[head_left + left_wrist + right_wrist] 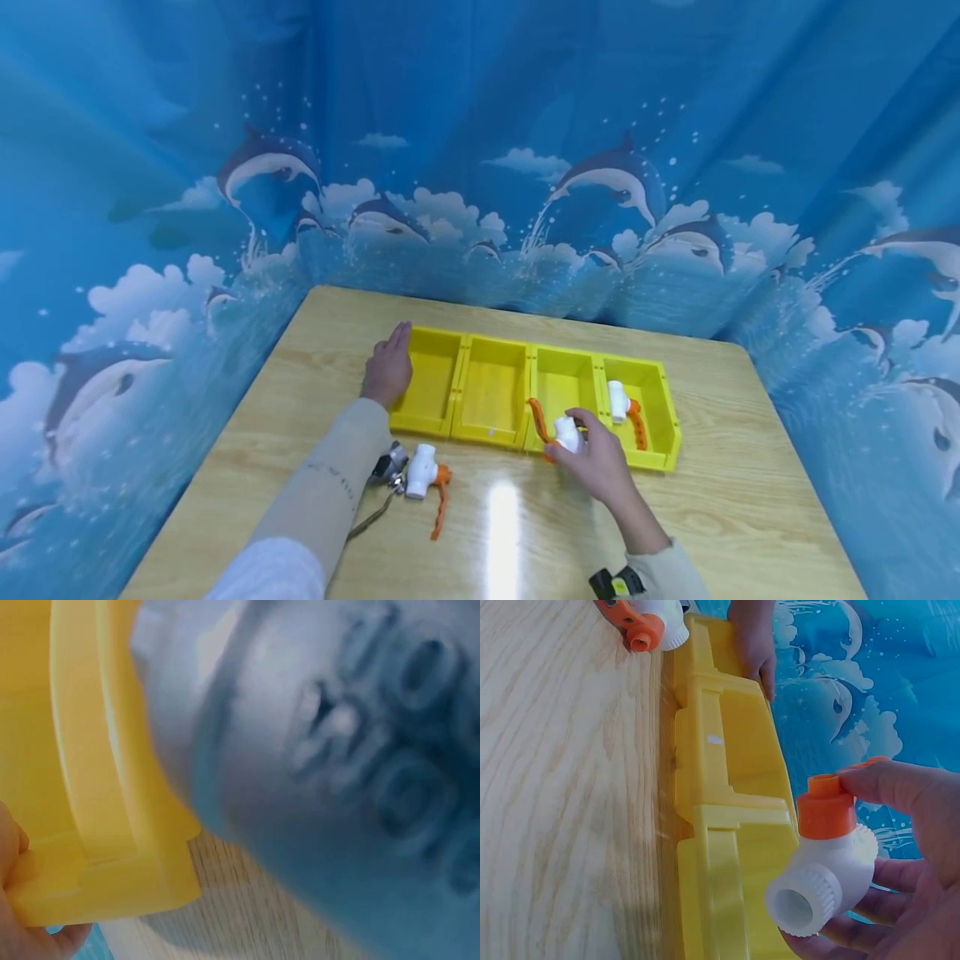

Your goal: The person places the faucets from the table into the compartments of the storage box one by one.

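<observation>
My right hand (597,457) holds a white plastic ball valve (567,433) with an orange lever, over the front of the third bin from the left. In the right wrist view, the thumb lies on the orange stem (826,814) and the fingers curl under the white body. My left hand (388,368) grips the left end of the row of yellow bins (489,437); in the left wrist view the bin wall (97,889) passes between its fingers and thumb. A second white valve (618,402) with an orange lever lies in the rightmost bin.
Another white valve (422,472) with an orange lever lies on the wooden table (555,533) before the bins. Beside it, partly behind my left forearm, is a grey metal valve (390,463) with a long handle. A blue dolphin-print curtain (480,167) hangs behind the table.
</observation>
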Demonstrator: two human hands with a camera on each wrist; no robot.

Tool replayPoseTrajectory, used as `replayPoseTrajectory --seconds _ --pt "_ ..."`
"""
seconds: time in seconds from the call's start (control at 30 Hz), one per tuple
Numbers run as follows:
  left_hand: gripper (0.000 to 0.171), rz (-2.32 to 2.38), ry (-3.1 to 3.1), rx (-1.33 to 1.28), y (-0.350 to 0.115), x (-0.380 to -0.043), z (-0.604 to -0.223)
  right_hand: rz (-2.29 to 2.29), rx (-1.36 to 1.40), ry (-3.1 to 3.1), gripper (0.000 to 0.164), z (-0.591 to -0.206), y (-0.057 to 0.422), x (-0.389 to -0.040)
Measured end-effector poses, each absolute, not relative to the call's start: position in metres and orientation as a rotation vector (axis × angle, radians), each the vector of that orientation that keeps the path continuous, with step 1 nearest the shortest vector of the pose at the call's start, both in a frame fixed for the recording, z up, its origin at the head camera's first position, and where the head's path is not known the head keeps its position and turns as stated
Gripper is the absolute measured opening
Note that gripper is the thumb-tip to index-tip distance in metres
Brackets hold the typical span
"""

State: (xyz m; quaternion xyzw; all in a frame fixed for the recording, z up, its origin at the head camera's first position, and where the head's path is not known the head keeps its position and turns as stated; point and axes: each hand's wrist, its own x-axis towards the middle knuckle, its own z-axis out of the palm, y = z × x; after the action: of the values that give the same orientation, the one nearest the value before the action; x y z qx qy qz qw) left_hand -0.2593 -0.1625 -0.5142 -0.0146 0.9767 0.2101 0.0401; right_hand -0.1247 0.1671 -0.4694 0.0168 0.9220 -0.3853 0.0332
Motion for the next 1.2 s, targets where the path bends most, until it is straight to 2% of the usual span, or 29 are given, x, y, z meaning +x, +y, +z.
replayPoseTrajectory --seconds 0.93,1.2 --pt "0.056 0.657 3.013 -0.049 -0.169 -0.254 -0.523 -1.249 0.225 2.769 0.067 -0.466 0.165 -0.143" --pt "0.054 0.715 3.020 -0.025 -0.163 -0.256 -0.519 -1.306 0.181 2.805 0.065 -0.466 0.170 -0.150"
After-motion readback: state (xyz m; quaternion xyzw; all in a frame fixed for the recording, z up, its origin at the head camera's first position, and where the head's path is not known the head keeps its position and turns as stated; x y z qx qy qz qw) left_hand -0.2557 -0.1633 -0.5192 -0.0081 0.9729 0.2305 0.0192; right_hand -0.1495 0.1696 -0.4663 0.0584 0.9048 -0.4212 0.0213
